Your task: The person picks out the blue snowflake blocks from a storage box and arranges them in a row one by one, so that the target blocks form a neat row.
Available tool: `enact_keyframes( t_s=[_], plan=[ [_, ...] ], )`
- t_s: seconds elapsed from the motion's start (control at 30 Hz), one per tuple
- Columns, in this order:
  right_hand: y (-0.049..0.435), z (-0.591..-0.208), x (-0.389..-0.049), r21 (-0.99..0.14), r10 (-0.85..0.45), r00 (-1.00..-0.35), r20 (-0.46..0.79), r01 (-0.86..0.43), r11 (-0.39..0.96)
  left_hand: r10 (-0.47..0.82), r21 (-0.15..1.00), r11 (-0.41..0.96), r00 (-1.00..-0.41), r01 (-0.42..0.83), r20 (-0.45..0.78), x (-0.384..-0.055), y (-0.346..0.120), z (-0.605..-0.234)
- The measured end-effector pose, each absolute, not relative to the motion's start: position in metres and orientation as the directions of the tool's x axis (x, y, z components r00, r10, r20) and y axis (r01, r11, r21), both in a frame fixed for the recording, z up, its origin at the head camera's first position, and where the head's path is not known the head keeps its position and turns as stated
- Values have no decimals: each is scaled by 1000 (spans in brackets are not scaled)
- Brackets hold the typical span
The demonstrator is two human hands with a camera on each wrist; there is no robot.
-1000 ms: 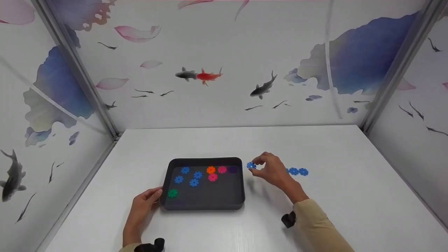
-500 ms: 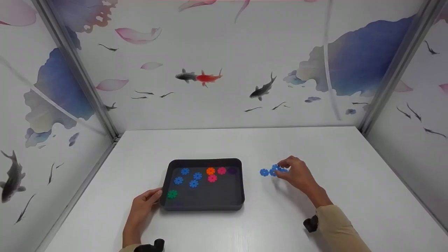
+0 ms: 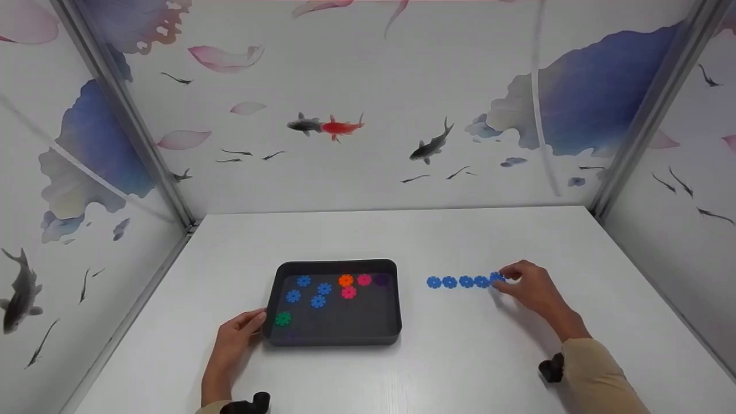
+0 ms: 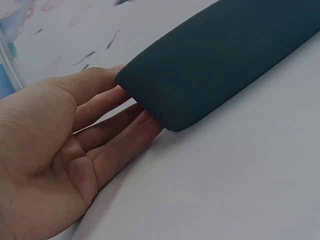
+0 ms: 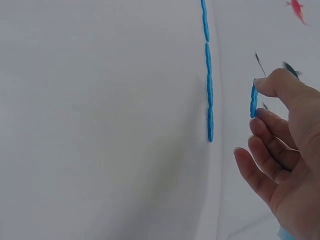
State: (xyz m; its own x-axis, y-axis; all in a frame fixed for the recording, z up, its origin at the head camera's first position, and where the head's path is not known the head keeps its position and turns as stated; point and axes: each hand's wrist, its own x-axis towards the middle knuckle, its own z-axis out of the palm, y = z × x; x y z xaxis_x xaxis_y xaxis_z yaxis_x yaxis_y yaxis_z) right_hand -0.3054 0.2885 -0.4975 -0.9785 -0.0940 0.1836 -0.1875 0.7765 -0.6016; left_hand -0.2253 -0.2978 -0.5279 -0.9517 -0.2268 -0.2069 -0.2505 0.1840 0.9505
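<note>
One blue disc (image 3: pixel 496 278) was pinched edge-to-edge in the right hand (image 3: pixel 535 292)'s grip, probably to leave its faces free, near the blue row (image 3: pixel 466 282)'s 3 o'clock end, while the tray (image 3: pixel 333 340) was braced at roughly 9 o'clock by the left hand (image 3: pixel 234 334)'s unclenched fingers.

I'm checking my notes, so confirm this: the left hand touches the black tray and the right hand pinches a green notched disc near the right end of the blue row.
Wrong colour: the notched disc pinched by the right hand is blue, not green, as the right wrist view shows. The rest stands.
</note>
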Motion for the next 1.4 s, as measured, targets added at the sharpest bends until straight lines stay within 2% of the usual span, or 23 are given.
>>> enact_keyframes(
  t_s=[0.5, 1.03, 1.4],
  plan=[
    [332, -504, -308, -607, -62, -998, 6, -53, 793, -238, 953, 176, -950, -248, -204, -226, -299, -531],
    [333, -506, -313, -573, -92, -996, -11, -69, 817, -228, 954, 179, -953, -242, -199, -227, -297, -529],
    [329, -508, -317, -593, -95, -995, -39, -54, 803, -232, 944, 222, -953, -246, -194, -225, -299, -529]
  ],
)
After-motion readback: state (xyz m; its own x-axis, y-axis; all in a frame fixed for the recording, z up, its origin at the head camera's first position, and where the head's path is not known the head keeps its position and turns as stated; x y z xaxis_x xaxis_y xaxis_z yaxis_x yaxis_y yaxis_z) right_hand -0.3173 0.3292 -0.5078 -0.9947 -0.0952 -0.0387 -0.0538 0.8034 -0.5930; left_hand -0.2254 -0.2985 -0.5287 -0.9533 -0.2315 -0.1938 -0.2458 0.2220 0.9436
